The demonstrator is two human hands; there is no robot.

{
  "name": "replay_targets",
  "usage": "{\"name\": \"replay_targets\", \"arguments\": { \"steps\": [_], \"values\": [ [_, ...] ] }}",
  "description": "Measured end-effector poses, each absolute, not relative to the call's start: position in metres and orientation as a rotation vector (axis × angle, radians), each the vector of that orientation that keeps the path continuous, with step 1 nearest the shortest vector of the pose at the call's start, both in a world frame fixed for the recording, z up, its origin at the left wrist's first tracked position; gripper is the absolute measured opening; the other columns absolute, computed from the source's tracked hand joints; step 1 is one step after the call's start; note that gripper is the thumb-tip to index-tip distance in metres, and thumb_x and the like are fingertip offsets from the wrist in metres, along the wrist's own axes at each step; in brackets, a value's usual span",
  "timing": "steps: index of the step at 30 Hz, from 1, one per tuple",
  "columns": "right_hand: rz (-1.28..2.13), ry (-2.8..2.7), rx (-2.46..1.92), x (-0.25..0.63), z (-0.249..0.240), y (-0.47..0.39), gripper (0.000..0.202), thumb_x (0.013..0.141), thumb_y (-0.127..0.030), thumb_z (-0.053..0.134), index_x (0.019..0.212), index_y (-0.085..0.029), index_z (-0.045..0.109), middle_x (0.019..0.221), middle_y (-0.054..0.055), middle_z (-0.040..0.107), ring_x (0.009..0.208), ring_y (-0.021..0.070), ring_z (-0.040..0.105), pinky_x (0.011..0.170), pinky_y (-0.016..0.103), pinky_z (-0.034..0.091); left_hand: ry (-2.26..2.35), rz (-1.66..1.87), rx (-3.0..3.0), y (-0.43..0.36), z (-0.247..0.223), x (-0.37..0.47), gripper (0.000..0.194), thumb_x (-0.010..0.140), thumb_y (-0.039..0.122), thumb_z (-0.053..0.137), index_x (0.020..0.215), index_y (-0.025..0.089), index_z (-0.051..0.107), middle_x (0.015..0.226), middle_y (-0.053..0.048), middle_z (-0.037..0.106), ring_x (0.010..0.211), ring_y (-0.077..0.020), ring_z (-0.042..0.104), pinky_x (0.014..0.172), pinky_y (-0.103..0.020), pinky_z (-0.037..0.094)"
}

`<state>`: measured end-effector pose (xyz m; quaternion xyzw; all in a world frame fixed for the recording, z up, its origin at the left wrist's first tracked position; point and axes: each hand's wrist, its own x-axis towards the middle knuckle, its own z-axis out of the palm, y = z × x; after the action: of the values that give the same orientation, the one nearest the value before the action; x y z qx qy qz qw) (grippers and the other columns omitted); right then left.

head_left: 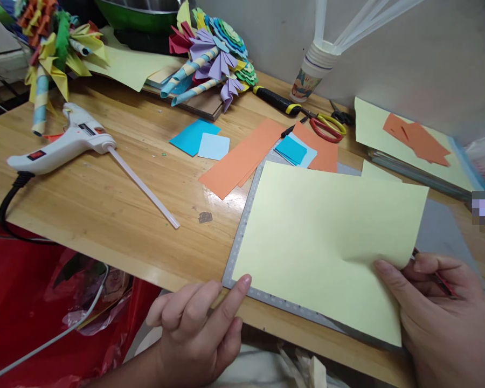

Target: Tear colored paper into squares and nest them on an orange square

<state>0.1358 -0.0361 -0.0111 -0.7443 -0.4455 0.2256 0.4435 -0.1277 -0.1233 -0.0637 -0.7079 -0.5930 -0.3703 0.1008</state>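
Note:
A pale yellow sheet of paper [327, 231] lies over a grey cutting mat [440, 226], its right side lifted and bent slightly. My right hand [448, 302] pinches that side between thumb and fingers. A slim dark-red stick-like tool [444, 283] is also tucked in this hand; its kind is mostly hidden. My left hand [202, 328] has its index finger stretched out at the sheet's near left corner, the other fingers curled and nothing held. Whether the fingertip touches the paper I cannot tell. Orange paper strips [246, 156] and blue paper squares [291, 150] lie beyond the sheet.
On the left rests a white glue gun [64, 141] with a glue stick [145, 188] poking out. Paper flowers [214, 54] stand at the back. Scissors [327, 126] lie near a paper cup [311, 75] of glue sticks. A paper stack [412, 143] sits right.

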Motion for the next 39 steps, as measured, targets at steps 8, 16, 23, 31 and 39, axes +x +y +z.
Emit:
{"name": "replay_targets", "arguments": {
  "steps": [8,16,23,31,39],
  "values": [
    [0.595,-1.083,-1.862,0.134,-0.011,-0.035,0.045,0.056,-0.036,0.084,0.079,-0.023,0.048,0.071,-0.004,0.051,0.064,0.0095,0.048,0.054,0.014,0.041,-1.767,-1.107,-2.107,-0.124,-0.064,-0.127,0.03,0.088,0.024,0.051,0.11,0.026,0.071,0.088,-0.004,0.055,0.077,-0.015,0.049,0.072,-0.035,0.03],
    [0.606,-1.075,-1.861,0.131,-0.009,-0.035,0.046,0.054,-0.037,0.084,0.078,-0.023,0.048,0.071,-0.005,0.05,0.062,0.009,0.047,0.052,0.014,0.039,-1.78,-1.116,-2.075,-0.124,-0.064,-0.127,0.029,0.089,0.026,0.051,0.11,0.026,0.071,0.087,-0.004,0.056,0.08,-0.016,0.048,0.073,-0.036,0.03],
    [0.62,-1.095,-1.848,0.137,-0.013,-0.035,0.045,0.056,-0.036,0.085,0.078,-0.023,0.048,0.07,-0.005,0.05,0.059,0.0078,0.046,0.05,0.013,0.039,-1.849,-1.226,-2.001,-0.125,-0.065,-0.122,0.029,0.088,0.027,0.05,0.107,0.028,0.072,0.087,-0.003,0.058,0.079,-0.0167,0.049,0.073,-0.038,0.03],
    [0.635,-1.093,-1.852,0.139,-0.013,-0.034,0.047,0.054,-0.037,0.085,0.08,-0.023,0.049,0.073,-0.005,0.052,0.059,0.009,0.047,0.05,0.016,0.04,-1.832,-1.187,-2.046,-0.127,-0.067,-0.123,0.03,0.086,0.026,0.052,0.11,0.028,0.071,0.088,-0.004,0.057,0.078,-0.017,0.049,0.071,-0.038,0.031],
    [0.669,-1.109,-1.855,0.144,-0.017,-0.03,0.045,0.056,-0.035,0.085,0.082,-0.023,0.05,0.076,-0.006,0.051,0.061,0.0073,0.047,0.053,0.016,0.039,-1.852,-1.155,-2.049,-0.127,-0.067,-0.124,0.032,0.086,0.028,0.053,0.113,0.029,0.07,0.09,-0.005,0.058,0.081,-0.0178,0.051,0.075,-0.038,0.036]
  ]
}}
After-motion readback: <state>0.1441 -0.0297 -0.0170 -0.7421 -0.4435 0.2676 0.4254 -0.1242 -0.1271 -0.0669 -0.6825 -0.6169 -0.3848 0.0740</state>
